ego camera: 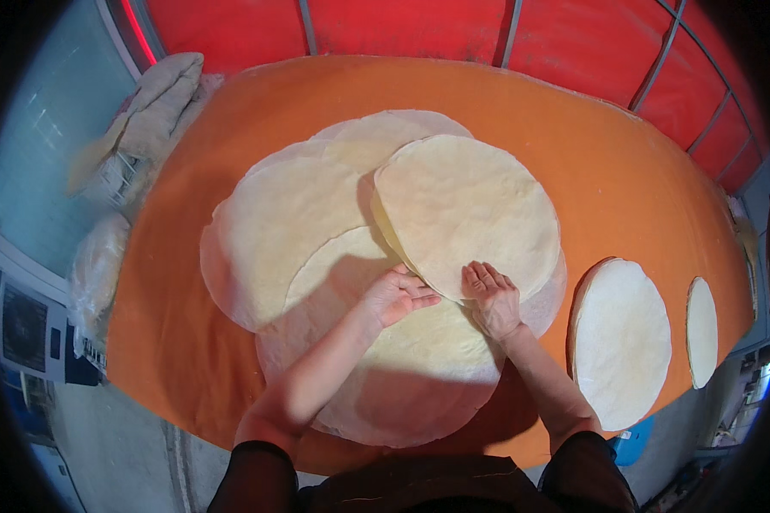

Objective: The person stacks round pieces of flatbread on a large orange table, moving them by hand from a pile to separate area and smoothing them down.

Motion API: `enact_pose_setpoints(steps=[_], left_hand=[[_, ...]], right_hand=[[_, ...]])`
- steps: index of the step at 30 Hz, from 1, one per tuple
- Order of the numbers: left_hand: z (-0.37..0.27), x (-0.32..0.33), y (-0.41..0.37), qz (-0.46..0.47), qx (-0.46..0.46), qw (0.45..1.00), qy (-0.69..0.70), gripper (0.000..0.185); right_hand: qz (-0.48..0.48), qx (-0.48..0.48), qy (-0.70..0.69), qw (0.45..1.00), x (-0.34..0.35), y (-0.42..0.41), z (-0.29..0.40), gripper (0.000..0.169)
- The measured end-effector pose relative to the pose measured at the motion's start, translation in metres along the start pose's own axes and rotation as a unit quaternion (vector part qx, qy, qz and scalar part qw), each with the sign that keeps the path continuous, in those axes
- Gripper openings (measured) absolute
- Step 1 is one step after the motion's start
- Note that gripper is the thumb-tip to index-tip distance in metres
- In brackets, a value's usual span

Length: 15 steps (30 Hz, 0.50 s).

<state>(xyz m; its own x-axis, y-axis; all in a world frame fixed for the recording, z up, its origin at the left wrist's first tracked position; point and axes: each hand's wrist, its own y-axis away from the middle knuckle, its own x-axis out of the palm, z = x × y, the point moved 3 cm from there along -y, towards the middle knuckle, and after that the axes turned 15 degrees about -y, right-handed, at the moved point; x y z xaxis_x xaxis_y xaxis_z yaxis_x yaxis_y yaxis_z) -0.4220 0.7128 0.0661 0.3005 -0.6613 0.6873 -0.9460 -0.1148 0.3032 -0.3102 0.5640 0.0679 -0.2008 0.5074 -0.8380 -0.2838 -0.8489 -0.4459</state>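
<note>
Thin round sheets of flatbread or dough overlap in a broad pile before me. The uppermost round stack lies at the pile's right, its left edge standing off the sheets below and showing more than one layer. At that stack's near-left edge is my left hand, palm partly up, fingers apart and loosely curled. My right hand rests with its fingers on the stack's near edge; its thumb is hidden. Beneath both forearms spreads the nearest round sheet. Another sheet lies to the left, with further ones behind.
An orange cloth-covered table carries everything. At its right lie a thick round stack and a smaller-looking one. Folded cloth and a clear plastic bag sit off the left edge. A red wall borders the back.
</note>
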Motion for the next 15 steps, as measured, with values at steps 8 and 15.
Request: enact_pose_setpoints(steps=[8,15], left_hand=[[-0.001,0.011,0.011,-0.02,0.071,0.994,-0.076,0.06],[-0.028,-0.041,0.176,-0.47,0.023,0.617,-0.631,0.063]], right_hand=[[0.033,-0.022,-0.05,0.998,-0.005,-0.016,0.005,0.046],[0.075,0.044,-0.012,0.996,-0.117,-0.107,0.054,0.027]])
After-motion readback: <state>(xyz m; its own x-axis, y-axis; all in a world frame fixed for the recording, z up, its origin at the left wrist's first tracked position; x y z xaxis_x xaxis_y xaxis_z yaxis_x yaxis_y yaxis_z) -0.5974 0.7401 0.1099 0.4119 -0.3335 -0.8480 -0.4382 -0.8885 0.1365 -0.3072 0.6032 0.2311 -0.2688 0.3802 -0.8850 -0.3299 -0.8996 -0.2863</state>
